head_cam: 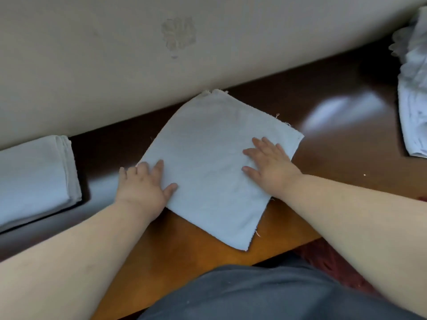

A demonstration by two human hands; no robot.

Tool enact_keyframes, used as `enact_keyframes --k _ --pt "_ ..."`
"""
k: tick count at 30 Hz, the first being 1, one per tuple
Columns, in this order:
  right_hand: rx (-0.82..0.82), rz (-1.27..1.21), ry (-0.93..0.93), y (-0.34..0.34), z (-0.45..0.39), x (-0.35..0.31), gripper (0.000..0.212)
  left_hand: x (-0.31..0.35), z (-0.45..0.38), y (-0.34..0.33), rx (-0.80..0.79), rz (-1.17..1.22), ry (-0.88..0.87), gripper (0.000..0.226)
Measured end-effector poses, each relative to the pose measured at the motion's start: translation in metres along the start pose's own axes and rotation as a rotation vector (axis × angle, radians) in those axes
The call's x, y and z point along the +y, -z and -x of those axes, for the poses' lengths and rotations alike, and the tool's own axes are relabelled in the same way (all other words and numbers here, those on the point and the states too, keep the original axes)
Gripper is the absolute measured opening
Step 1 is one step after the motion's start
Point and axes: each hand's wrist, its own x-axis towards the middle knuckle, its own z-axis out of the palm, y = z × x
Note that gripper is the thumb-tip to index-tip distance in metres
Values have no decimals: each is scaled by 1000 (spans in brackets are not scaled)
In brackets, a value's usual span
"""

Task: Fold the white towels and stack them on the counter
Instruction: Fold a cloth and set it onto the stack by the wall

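Towel in hand: a white towel [215,167], already folded into a rough square, lies flat in the middle of the dark wooden counter [335,125], turned like a diamond, its far corner touching the beige wall [92,54] and its near corner close to the counter's near edge.
Left hand: the left hand [143,185] rests on the towel's left edge, thumb laid over the cloth and fingers bent down at the corner; its grip is loose and pins that edge rather than pinching it, as far as the view shows.
Right hand: the right hand [268,162] lies palm down on the right half, fingers straight and spread; a flat, spread grip, most likely to press out the layers so the fold holds.
Why held so: one hand anchors, the other flattens; this looks like smoothing ahead of another fold or a lift.
Folded stack: a neat stack of folded towels [34,179] sits on the counter at the left, against the wall, well apart from the towel in hand; probably where this one goes.
Unfolded heap: crumpled white towels [413,93] lie at the far right, partly out of view, seemingly waiting.
Progress: some towels are folded and some are left, so the task looks partway done.
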Motion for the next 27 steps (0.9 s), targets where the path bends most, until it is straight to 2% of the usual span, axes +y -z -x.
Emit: enact_keyframes --k 4,10,12,16,18,20,23,25,27 --pt "-16 62 57 26 -21 23 54 10 45 -8 -23 -54 -65 71" --pt "24 -80 -108 30 -13 8 50 54 96 -17 -42 47 -299 53" --pt "99 -195 -120 21 -1 -7 49 61 94 -13 8 88 -326 49" --pt "234 -259 -3 -4 14 -37 51 72 51 8 252 334 -431 39" --pt "208 -173 19 -9 5 -34 54 83 23 19 277 410 -467 47" --pt "110 -14 -15 -9 -8 -12 60 88 -5 21 196 359 -449 58" --pt "34 191 22 -3 -21 30 72 74 -34 14 47 202 -308 83" --pt "33 257 81 2 -28 45 76 63 -41 14 15 187 -239 99" --pt "32 267 120 8 -35 49 78 62 -40 20 1 186 -222 103"
